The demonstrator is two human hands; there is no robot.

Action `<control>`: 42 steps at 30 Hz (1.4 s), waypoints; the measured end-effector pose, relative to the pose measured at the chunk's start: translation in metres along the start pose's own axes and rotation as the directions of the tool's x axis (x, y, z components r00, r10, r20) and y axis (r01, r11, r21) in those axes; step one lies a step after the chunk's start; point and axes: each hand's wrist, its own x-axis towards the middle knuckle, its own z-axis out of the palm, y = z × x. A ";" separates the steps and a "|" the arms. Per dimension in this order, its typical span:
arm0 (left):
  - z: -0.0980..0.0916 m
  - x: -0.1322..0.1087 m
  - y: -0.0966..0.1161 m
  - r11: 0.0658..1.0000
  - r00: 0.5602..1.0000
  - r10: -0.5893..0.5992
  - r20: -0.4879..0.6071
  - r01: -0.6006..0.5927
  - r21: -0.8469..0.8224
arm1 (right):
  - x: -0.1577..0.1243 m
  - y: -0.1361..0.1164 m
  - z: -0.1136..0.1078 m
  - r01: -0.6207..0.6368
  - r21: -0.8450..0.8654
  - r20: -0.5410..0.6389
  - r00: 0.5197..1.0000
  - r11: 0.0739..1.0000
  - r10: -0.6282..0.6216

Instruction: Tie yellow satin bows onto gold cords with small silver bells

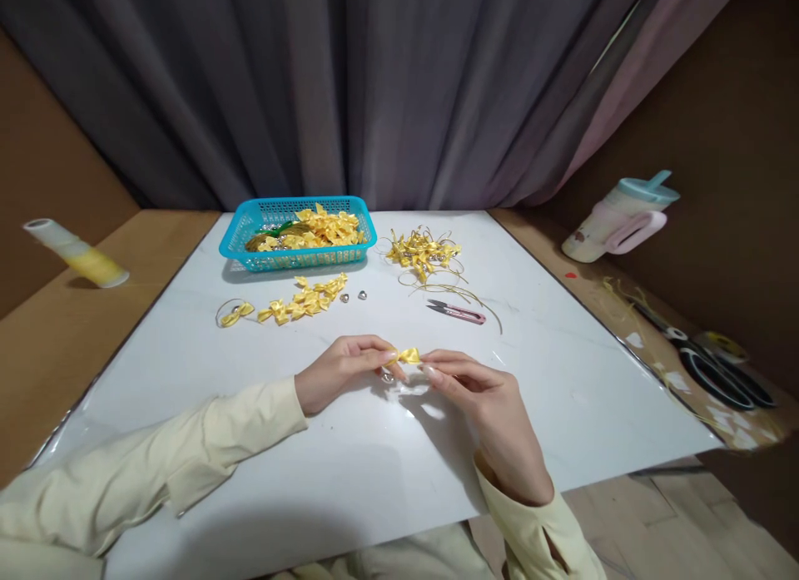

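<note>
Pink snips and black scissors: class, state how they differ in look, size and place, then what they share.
The pink snips are small and slim; the black scissors are larger, with looped handles. The snips lie on the white table; the scissors on the brown side surface. Both lie flat, untouched: the left hand and right hand pinch a yellow bow.

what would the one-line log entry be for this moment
hands: left hand and right hand pinch one yellow ribbon bow over white table | near: loose bows, pink snips | back: blue basket of bows
</note>
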 end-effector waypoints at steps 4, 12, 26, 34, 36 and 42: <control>-0.002 0.001 0.000 0.990 0.996 0.044 0.072 -0.053 0.130 | 0.003 0.002 0.001 -0.022 0.045 0.112 0.994 0.999 0.016; 0.000 0.002 0.000 0.971 0.991 0.039 0.127 -0.068 0.227 | 0.000 0.001 0.001 -0.026 0.010 0.135 0.991 1.000 0.024; 0.006 0.001 -0.007 0.987 0.997 0.044 0.063 -0.054 0.154 | 0.001 0.002 0.002 -0.013 0.052 0.085 0.996 0.999 0.009; 0.007 0.001 -0.005 0.997 0.998 0.067 -0.015 -0.066 0.040 | 0.000 0.003 0.001 -0.025 0.071 0.107 0.994 0.997 0.018; 0.007 0.000 -0.006 0.998 0.998 0.063 -0.011 -0.062 0.014 | 0.000 0.001 0.001 -0.093 0.103 0.194 0.978 0.990 0.072; 0.008 -0.002 -0.007 0.997 0.998 0.060 -0.026 -0.061 -0.057 | -0.001 -0.001 0.005 -0.190 0.166 0.289 0.947 0.968 0.136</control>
